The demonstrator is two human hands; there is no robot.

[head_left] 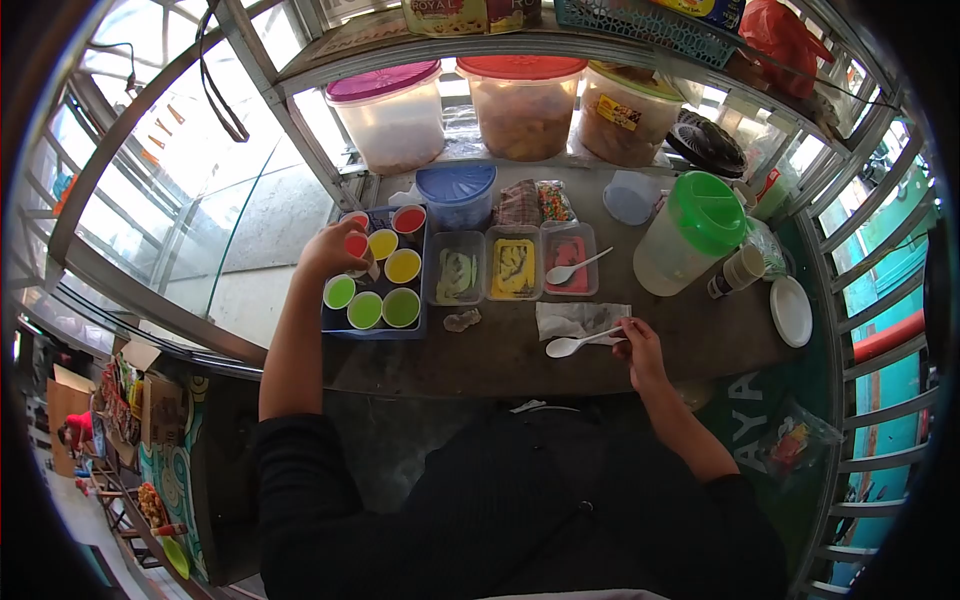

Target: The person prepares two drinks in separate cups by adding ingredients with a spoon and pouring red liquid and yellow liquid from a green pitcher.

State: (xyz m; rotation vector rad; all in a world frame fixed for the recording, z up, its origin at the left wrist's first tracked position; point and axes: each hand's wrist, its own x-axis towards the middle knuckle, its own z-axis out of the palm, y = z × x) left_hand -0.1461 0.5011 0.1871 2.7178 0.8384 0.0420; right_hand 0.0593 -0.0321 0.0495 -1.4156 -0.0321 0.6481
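Note:
My left hand (pixel 333 251) is closed around a paper cup with red contents (pixel 356 243), at the left side of a blue tray (pixel 424 325). Several more cups stand in that tray, such as a yellow cup (pixel 403 265), a red cup (pixel 409 219) and a green cup (pixel 401 308). Between the fingers of my right hand (pixel 641 352) is the handle of a white plastic spoon (pixel 566 347), held over the table by a clear plastic bag (pixel 570 320). Behind it stand tubs with green (pixel 458 270), yellow (pixel 514 266) and pink contents (pixel 568 250); another white spoon (pixel 580 265) rests across the pink one.
A pitcher with a green lid (pixel 690 235) stands at the right, near stacked paper cups (pixel 738 272) and a white plate (pixel 791 312). A blue-lidded tub (pixel 456 197) is behind the tray. Large lidded containers (pixel 522 110) line the back under a shelf (pixel 400 47).

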